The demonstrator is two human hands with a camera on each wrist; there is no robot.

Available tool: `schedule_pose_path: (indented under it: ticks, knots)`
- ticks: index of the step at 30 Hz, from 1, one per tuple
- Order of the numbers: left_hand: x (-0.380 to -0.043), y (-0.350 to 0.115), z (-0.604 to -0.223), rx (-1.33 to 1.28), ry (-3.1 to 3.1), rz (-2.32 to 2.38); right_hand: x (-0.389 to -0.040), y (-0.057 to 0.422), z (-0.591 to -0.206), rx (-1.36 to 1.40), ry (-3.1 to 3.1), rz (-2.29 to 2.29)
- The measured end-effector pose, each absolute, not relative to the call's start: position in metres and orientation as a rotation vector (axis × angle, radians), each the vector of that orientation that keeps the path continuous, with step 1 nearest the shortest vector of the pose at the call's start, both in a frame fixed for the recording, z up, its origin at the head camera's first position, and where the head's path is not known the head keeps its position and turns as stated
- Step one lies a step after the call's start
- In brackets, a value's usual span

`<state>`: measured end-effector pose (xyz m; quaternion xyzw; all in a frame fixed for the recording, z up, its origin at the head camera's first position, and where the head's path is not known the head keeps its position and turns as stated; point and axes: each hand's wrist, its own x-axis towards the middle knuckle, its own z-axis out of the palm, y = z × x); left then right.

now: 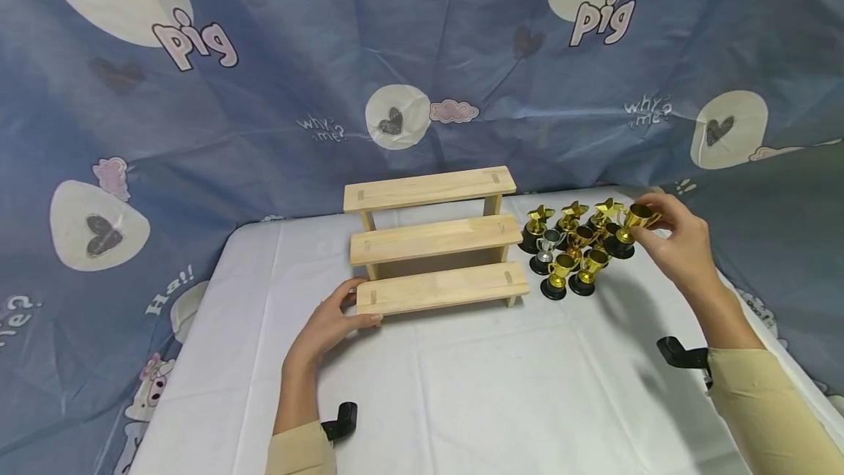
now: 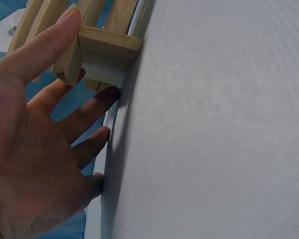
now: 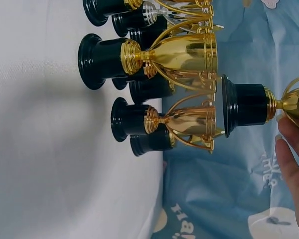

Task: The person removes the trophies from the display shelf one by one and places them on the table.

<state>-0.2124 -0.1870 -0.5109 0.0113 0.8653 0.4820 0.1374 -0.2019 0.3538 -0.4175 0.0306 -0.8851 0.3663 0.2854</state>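
A three-step wooden display stand (image 1: 435, 290) stands on the table. At its left end, my left hand (image 1: 327, 327) holds the lowest board, thumb at the front edge and fingers behind; the left wrist view shows the thumb (image 2: 45, 45) and index finger on either side of the board end (image 2: 68, 64). My right hand (image 1: 679, 244) grips a small gold trophy cup (image 1: 637, 217) by its cup, upright. Its black base (image 3: 246, 104) is raised off the table, above the other trophies.
Several small trophies stand close together right of the stand: gold star trophies (image 1: 538, 218) at the back, a silver cup (image 1: 546, 246), and gold cups (image 1: 558, 273) in front. White cloth covers the table (image 1: 475, 387). A blue printed curtain (image 1: 428, 42) hangs behind.
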Motion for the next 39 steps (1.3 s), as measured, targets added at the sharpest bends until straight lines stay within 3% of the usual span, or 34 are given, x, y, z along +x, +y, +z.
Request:
schedule_pose_path:
  ticks: [14,39]
  knots:
    - [-0.213,-0.188,-0.51,0.022,2.491,1.389,-0.202,0.363,-0.415,0.044,-2.355,1.005]
    - [-0.212,-0.188,-0.511,0.043,2.495,1.387,-0.2,0.369,-0.45,-0.038,-2.507,0.993]
